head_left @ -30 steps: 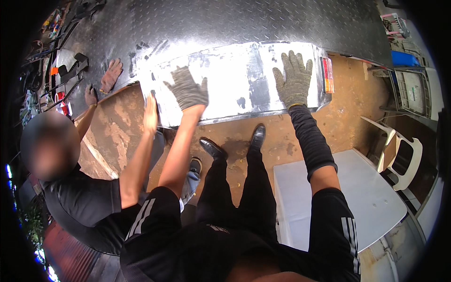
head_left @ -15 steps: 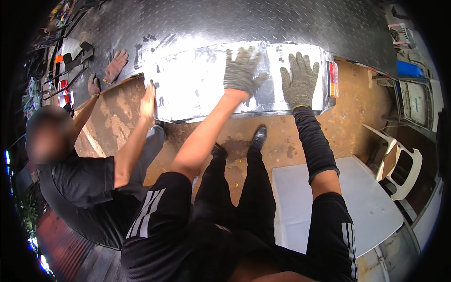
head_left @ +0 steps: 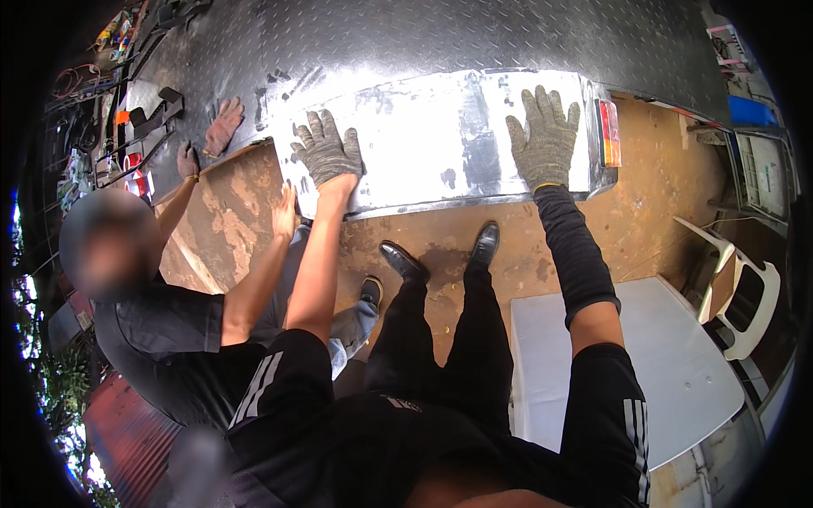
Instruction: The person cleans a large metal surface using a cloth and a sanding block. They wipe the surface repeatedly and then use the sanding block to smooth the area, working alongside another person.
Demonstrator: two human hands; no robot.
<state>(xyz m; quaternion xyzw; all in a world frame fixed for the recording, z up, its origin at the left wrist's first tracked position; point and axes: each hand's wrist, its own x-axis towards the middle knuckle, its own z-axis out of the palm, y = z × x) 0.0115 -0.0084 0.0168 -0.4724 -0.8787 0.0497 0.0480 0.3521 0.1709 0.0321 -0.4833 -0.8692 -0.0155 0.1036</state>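
A long metal panel (head_left: 423, 182), patched white and dark grey, lies in front of me, with a red and orange tail light (head_left: 610, 134) at its right end. My left hand (head_left: 328, 152), in a grey knit glove, rests flat near the panel's left end with the fingers spread. Toward the right end, my right hand (head_left: 546, 140) lies palm down on the same surface, also gloved, its fingers apart. Neither hand grips anything. A co-worker's bare hand (head_left: 284, 212) is held upright by the panel's left edge; whether it touches is unclear.
Beyond the panel spreads a dark tread-plate surface (head_left: 474, 38). A loose brownish glove (head_left: 223, 127) lies on it, near the co-worker's other hand (head_left: 188, 161), which is gloved. The co-worker (head_left: 161, 322) crouches at my left. To my right are a white tabletop (head_left: 610, 364) and a white chair (head_left: 745, 309).
My left hand has slid leftward from the panel's middle to near its left end. My right hand keeps its place. The whole view has shifted slightly.
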